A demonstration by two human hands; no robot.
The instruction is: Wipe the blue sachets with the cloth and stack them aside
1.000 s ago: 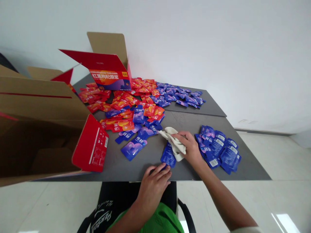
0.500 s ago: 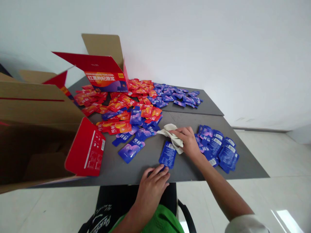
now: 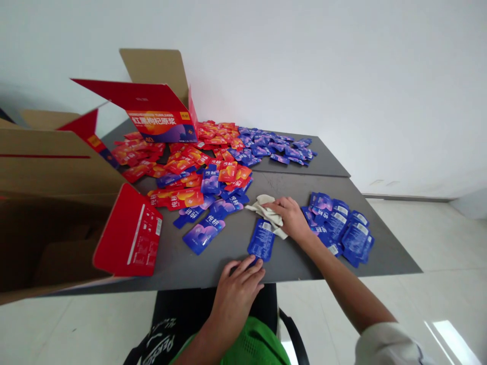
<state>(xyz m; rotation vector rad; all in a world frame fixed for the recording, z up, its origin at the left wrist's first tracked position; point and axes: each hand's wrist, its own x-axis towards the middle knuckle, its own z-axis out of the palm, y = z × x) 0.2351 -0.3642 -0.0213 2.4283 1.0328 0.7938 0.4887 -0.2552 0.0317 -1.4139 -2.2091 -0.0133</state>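
Observation:
A blue pouch (image 3: 261, 240) lies flat near the table's front edge, its barcode side up. The fingertips of my left hand (image 3: 239, 284) rest on its lower end, fingers stretched out and slightly spread. My right hand (image 3: 291, 219) is closed on a crumpled off-white cloth (image 3: 269, 213), which covers the pouch's upper end. To the right of that hand sits an overlapping pile of blue pouches (image 3: 338, 226), several showing barcodes. Left of the cloth, a loose blue pouch (image 3: 204, 233) lies purple-print side up.
A large open carton (image 3: 129, 233) fills the left side, its red flap reaching over the table (image 3: 228, 253). Behind it stands another open red carton (image 3: 163, 124). Heaps of red-orange pouches (image 3: 186, 159) and blue pouches (image 3: 277, 144) spread across the back. A white wall (image 3: 304, 66) rises behind.
My right hand has shifted slightly left with the cloth, over the pouch's upper end. My left hand stays on the lower end. The whole view has moved a little.

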